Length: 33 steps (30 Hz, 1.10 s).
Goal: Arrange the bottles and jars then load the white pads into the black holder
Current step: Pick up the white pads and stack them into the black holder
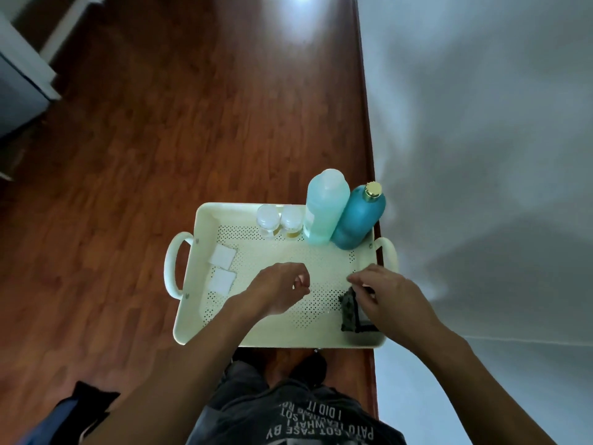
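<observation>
Two white pads (pixel 222 255) lie at the cream tray (pixel 224 329)'s left; two small jars (pixel 278 220) and two blue bottles (pixel 345 213) stand along the back; left hand (pixel 282 292) hovers, grip loosely curled, empty; right hand (pixel 382 295) pinches the black holder (pixel 349 311).

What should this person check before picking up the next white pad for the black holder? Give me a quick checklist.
1. Bottles and jars arranged: ok, pale green bottle, blue bottle and two small jars stand along the tray's far wall.
2. Pads within reach: ok, two white pads lie at the tray's left.
3. Left hand free: ok, it looks empty, fingers loosely curled.
4. Black holder steadied: ok, right hand is on it.
5. Room in holder: cannot tell, hand hides it.
</observation>
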Motion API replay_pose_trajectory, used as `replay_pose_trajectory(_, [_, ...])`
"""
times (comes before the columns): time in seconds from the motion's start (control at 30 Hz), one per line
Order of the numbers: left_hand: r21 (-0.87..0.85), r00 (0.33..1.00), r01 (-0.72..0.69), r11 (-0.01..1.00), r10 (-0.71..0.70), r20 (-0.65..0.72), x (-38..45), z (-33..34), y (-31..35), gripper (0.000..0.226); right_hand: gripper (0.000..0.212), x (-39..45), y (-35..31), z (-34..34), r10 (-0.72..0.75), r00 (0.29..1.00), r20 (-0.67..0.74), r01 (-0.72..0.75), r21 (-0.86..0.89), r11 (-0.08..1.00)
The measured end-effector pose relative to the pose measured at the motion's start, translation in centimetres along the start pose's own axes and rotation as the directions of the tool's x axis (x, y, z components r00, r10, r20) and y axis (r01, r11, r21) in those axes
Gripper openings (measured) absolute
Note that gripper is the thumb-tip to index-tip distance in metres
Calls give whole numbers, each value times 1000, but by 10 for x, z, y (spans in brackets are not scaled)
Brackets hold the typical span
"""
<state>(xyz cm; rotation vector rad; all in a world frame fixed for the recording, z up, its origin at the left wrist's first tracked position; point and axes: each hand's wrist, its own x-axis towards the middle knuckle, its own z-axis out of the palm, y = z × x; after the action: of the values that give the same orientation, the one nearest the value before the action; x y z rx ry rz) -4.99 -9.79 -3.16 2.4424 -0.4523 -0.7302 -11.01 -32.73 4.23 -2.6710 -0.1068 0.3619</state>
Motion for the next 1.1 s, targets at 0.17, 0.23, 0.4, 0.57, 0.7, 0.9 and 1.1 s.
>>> replay_pose_trajectory(0.17, [80, 996, 89, 993, -87, -19, -17, 0, -32, 8, 26, 27, -27, 12, -60, 995, 75, 62, -25, 998])
replay_pose_trajectory(0.23, [125, 991, 135, 983, -133, -29, -25, 1, -47, 7, 26, 38, -37, 19, -74, 989, 124, 78, -22, 997])
replay_pose_trajectory(0.4, [199, 961, 273, 941, -257, -103, -40, 8, -82, 8, 27, 68, -56, 42, -58, 965, 255, 64, -17, 998])
replay_pose_trajectory(0.57, [278, 925, 379, 883, -352, -143, -52, 12, -116, 13, 28, 99, -72, 75, -2, 930, 367, -4, 16, 1000])
replay_pose_trajectory(0.7, [423, 938, 347, 837, -319, -139, -55, 14, -129, 13, 30, 119, -83, 107, 18, 907, 421, -18, -4, 1000])
replay_pose_trajectory(0.9, [489, 948, 310, 816, -307, -87, -56, 1, -131, 15, 30, 146, -103, 143, 8, 898, 440, -41, 66, 997])
replay_pose_trajectory(1.1, [488, 955, 282, 826, -289, -62, -50, -12, -136, 23, 27, 169, -117, 164, 71, 913, 403, -148, 165, 975])
